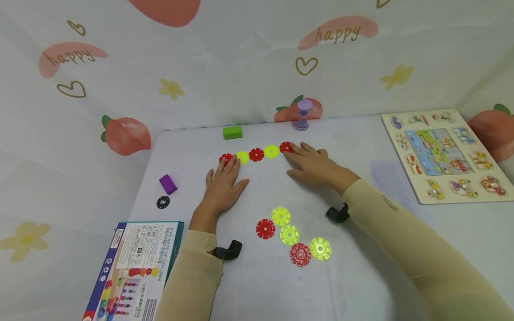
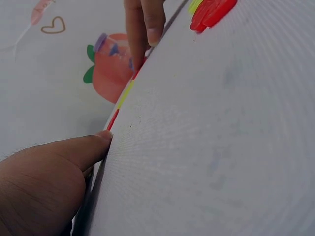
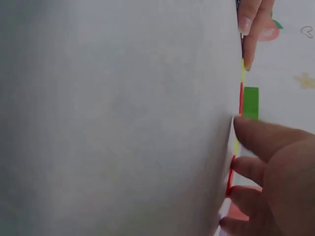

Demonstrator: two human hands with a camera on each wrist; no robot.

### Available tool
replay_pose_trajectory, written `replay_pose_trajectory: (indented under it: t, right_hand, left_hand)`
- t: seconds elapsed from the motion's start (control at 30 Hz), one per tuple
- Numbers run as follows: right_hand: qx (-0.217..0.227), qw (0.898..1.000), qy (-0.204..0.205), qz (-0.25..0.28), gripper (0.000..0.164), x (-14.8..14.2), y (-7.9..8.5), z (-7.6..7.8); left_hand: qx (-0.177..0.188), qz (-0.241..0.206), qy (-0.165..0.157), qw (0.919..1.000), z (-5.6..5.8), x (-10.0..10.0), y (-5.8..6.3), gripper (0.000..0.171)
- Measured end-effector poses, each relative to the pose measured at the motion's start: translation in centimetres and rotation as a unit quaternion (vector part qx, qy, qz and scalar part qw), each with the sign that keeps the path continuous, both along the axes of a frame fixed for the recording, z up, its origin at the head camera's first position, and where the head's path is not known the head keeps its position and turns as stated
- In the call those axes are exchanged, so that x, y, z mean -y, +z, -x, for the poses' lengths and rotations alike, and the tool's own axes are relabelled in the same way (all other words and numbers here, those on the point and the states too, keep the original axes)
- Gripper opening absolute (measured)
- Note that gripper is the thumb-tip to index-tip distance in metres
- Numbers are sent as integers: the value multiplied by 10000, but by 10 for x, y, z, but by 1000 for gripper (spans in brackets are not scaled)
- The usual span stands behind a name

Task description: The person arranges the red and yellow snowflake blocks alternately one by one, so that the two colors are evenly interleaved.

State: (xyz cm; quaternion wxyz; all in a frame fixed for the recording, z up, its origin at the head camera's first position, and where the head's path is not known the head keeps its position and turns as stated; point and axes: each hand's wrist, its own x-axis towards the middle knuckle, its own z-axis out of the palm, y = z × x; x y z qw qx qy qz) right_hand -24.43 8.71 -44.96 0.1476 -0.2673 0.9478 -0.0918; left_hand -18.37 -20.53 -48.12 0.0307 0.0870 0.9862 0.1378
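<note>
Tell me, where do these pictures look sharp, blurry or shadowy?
Head view: sharp enough to read large lettering on the box, with a soft shadow beside the right sleeve. Left wrist view: dimmer, the red pieces lacking fine detail. Right wrist view: tabletop hazy, darkening leftward, the row of discs a thin edge-on strip.

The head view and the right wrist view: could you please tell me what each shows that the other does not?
Only the head view shows the puzzle board, box, purple block, black chip, purple hourglass-shaped piece and five loose discs. Only the right wrist view shows the disc row edge-on, from low down. Both show that row, the green block, left hand and right hand.
</note>
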Motion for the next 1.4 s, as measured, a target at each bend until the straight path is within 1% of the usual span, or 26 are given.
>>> replay_pose_trajectory:
  t: [0.13, 0.27, 0.47, 0.77, 1.0, 1.23, 1.4]
  right_hand:
    - [142, 9999, -37, 19, 77, 2, 1, 3]
    - [176, 9998, -38, 20, 79, 2, -1, 4]
    - [172, 9998, -12, 43, 79, 2, -3, 2]
    - [136, 9999, 3, 48, 79, 2, -1, -1]
    - [129, 9999, -99, 5, 79, 0, 0, -3]
    - [133, 9998, -81, 82, 78, -2, 1, -5]
    - [172, 9997, -76, 180, 79, -2, -1, -6]
  left_hand:
    - [-24, -20, -16, 10000, 0, -1, 1, 79]
    - [-17, -44, 0, 10000, 0, -1, 3, 79]
    - [26, -9, 20, 10000, -1, -1, 3, 78]
    - [7, 6, 25, 10000, -2, -1, 4, 78]
    - [-8, -4, -7, 10000, 0, -2, 3, 79]
    - [14, 9, 10, 10000, 1, -1, 2, 79]
    - [4, 21, 12, 10000, 1, -1, 0, 79]
